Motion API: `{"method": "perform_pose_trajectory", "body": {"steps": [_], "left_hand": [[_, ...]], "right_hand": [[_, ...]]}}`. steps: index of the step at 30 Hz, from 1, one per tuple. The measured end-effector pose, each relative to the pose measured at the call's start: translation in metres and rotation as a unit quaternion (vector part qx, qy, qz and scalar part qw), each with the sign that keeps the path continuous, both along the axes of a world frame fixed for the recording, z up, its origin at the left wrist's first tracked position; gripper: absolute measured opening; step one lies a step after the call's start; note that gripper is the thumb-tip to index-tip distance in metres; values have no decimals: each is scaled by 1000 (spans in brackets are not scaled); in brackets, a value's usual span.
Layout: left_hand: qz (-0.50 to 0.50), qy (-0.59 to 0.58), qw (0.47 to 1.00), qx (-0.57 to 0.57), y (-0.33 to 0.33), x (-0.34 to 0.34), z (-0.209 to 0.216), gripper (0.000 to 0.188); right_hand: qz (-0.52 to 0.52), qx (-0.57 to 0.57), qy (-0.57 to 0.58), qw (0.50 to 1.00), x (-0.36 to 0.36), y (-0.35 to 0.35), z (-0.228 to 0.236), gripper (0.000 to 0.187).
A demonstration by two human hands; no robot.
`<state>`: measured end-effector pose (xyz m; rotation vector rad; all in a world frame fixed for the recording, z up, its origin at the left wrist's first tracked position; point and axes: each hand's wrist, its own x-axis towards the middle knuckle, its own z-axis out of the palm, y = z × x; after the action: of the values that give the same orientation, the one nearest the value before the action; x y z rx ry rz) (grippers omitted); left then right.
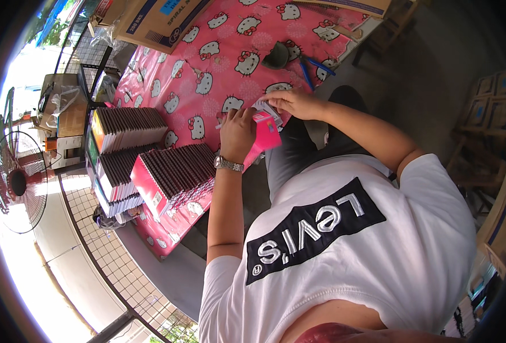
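My left hand (237, 135), with a metal watch on its wrist, is closed on a pink notebook (268, 132) at the table's near edge. The notebook's bright pink cover faces up and hangs partly over my lap. My right hand (292, 103) reaches in from the right, its fingers bent at the white printed paper (268, 107) at the notebook's far end. Its fingertips partly cover that paper, so whether they pinch it is hard to see. Left of my left hand, a stack of pink spiral notebooks (150, 184) stands with dark coils upward.
More spiral-notebook stacks (128, 127) line the left end of the pink patterned tabletop (207, 94). Ahead lie blue-handled pliers (306, 75) and a dark curved piece (276, 56). A cardboard box (158, 26) sits at the far left; a fan (18, 182) stands beyond the table.
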<state>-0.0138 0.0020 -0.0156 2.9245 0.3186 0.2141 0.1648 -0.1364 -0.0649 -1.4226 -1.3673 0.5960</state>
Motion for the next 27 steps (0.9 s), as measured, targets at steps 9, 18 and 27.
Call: {"method": "perform_pose_trajectory", "body": {"steps": [9,18,27], "left_hand": [[47,-80,995,42,-13,5,-24,20],[56,-93,992,66,-21,3,-25,16],[60,-96,992,48,-21,6,-26,15]], "right_hand": [[-72,53,-109,990,8,-4,0,20],[-73,39,-53,995,-4,-12,7,22],[-51,45,-37,997,2,-11,3,23]]}}
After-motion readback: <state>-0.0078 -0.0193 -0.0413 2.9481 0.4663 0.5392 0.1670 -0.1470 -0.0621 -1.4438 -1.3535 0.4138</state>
